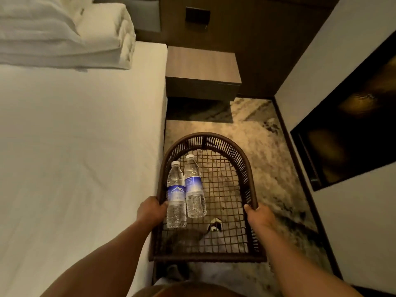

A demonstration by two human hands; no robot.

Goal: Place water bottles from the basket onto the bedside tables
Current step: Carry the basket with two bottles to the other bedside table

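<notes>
While the basket (248,168) is gripped at its side rims by the left hand (151,211) and right hand (260,217), it is carried toward the table (201,63) beside the bed (81,146). Nothing has been placed yet. Two water bottles (185,191) lie flat, side by side in the basket's left half, long axes and caps pointed toward the table. Next, one hand must be freed to lift a bottle.

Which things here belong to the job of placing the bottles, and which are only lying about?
Belong to the job:
- basket, held at its rim by the left hand and right hand
- two water bottles lying in it
- bedside table

Just lying about:
- bed
- folded white bedding
- dark framed picture
</notes>
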